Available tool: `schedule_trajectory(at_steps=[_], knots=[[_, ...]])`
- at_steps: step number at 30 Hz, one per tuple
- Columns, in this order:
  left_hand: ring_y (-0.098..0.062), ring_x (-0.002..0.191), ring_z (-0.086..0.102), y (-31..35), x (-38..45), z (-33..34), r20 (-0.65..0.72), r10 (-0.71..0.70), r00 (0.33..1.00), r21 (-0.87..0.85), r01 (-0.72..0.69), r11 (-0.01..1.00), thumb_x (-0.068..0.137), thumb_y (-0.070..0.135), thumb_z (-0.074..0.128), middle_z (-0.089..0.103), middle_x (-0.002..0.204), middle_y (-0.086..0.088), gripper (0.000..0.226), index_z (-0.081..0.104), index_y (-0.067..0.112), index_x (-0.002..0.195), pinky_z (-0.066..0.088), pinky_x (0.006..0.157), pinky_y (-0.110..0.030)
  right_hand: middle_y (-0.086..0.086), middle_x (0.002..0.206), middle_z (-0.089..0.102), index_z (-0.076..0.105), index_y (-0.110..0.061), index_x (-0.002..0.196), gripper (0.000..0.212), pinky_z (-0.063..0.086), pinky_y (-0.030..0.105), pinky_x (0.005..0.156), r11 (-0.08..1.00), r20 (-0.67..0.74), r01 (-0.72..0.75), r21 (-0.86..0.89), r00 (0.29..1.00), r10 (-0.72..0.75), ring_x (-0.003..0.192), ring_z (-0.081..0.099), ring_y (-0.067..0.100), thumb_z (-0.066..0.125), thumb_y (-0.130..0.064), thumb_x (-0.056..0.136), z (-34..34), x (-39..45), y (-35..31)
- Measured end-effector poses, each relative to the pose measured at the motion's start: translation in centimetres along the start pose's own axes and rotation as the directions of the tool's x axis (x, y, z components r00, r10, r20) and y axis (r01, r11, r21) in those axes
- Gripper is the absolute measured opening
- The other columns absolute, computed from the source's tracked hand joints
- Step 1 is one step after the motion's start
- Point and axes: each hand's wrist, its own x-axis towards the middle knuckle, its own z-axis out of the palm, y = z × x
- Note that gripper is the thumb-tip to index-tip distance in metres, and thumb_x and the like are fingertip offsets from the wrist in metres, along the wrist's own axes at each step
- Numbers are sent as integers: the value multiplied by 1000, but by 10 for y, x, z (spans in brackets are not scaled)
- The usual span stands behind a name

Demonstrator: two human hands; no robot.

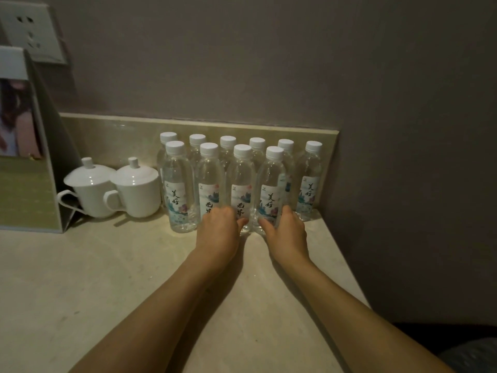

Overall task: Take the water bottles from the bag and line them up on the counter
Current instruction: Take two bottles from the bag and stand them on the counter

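Note:
Several clear water bottles with white caps and printed labels stand in two rows on the beige counter (107,265), against the low backsplash. The front row runs from the leftmost bottle (178,184) to the rightmost front bottle (271,189). My left hand (219,230) grips the lower part of the second front bottle (209,181), its thumb reaching toward the third front bottle (242,181). My right hand (286,230) grips the base of the rightmost front bottle. Another bottle (309,181) stands at the far right of the back row. No bag shows in this view.
Two white lidded cups (91,189) (135,189) stand left of the bottles. A folded display card (27,146) stands at the far left, under a wall socket (29,30). The counter's right edge runs along a dark wall. A grey bundle (473,354) lies at the lower right.

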Motion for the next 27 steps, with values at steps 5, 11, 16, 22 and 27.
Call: schedule_trajectory(at_steps=[5,11,16,22,27], knots=[[-24,86,68,0,-1,-1,3,6,1000,-7,-6,1000,97,35,60,72,93,-9,28,70,9,99,58,83,-41,5,122,55,49,-17,118,37,52,48,88,1000,19,8,-13,1000,-8,111,55,26,59,-41,92,0,1,2],[-26,88,68,0,0,-1,-13,-5,1000,-1,5,1000,96,35,61,72,94,-11,28,69,9,100,57,84,-42,7,127,53,48,-12,126,42,50,44,91,998,89,33,-45,996,-29,116,53,27,57,-39,94,-4,6,4],[-26,88,68,-1,0,-1,-22,-1,1000,-5,0,1000,95,35,62,72,95,-11,27,69,9,99,57,82,-40,7,125,53,47,-14,123,41,51,47,89,998,53,42,-35,998,-40,114,54,27,58,-40,93,-2,3,4],[-25,88,68,-3,0,-1,-23,14,1000,-8,-14,1000,95,35,62,72,97,-11,27,69,9,100,56,82,-39,7,126,52,47,-13,124,43,52,48,90,999,64,41,-16,997,-39,115,54,27,58,-40,93,-3,4,5],[-21,83,64,-3,-1,-1,-33,11,999,-6,-11,1000,96,34,61,71,97,-10,27,68,8,100,53,77,-32,7,130,50,44,-13,128,45,51,47,92,998,87,51,-37,995,-48,117,52,27,55,-40,95,-3,4,4]])
